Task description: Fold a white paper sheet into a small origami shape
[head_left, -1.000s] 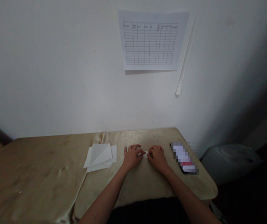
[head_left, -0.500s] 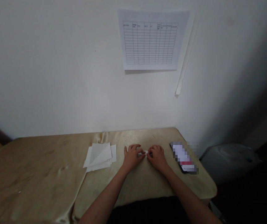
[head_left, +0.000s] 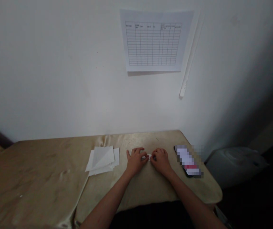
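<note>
A small white piece of paper (head_left: pixel 149 157) shows between my fingertips at the middle of the table. From its left side my left hand (head_left: pixel 136 159) pinches it with thumb and index finger, the other fingers spread. My right hand (head_left: pixel 160 160) grips its right side with curled fingers. Most of the piece is hidden by the fingers, so its folds cannot be made out. To the left of my left hand lies a loose pile of white paper sheets (head_left: pixel 103 159), overlapping at different angles.
A phone (head_left: pixel 186 160) with a lit, blurred screen lies right of my right hand. The table (head_left: pixel 43 171) wears a shiny gold-brown cloth and meets a white wall. A printed table sheet (head_left: pixel 154 44) hangs on that wall. A pale, bulky container (head_left: pixel 234 163) stands beyond the right edge.
Almost nothing differs. Both hands keep their pinch on the small paper in the same spot, with only a slight shift of the fingers.
</note>
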`<action>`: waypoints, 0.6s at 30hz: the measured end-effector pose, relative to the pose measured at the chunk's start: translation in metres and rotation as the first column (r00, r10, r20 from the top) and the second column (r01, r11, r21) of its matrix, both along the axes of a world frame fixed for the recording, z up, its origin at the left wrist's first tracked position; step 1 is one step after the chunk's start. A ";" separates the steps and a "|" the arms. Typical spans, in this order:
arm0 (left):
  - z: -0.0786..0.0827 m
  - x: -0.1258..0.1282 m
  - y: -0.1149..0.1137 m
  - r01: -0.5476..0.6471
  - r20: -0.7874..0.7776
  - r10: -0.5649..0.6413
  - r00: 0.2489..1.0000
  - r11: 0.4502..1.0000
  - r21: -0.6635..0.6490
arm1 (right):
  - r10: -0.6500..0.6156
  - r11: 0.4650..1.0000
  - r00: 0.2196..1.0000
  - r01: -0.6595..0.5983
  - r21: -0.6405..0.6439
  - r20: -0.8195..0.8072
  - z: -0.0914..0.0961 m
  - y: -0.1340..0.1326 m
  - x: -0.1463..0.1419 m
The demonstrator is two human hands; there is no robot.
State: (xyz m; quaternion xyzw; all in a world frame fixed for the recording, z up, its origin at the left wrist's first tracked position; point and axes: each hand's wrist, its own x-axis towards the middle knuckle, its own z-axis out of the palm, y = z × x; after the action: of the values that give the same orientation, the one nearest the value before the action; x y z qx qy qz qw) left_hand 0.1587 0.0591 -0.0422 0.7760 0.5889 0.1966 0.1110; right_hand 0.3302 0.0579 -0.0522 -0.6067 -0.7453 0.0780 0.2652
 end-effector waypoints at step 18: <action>0.000 0.005 -0.002 -0.021 0.000 0.021 1.000 1.000 0.011 | -0.001 1.000 0.999 0.002 0.021 -0.035 -0.003 0.001 0.000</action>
State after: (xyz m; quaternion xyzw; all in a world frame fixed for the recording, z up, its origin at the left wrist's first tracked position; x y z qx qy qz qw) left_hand 0.1639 0.0572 -0.0420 0.7703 0.5960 0.2009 0.1048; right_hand 0.3303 0.0587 -0.0553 -0.6029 -0.7409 0.0807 0.2847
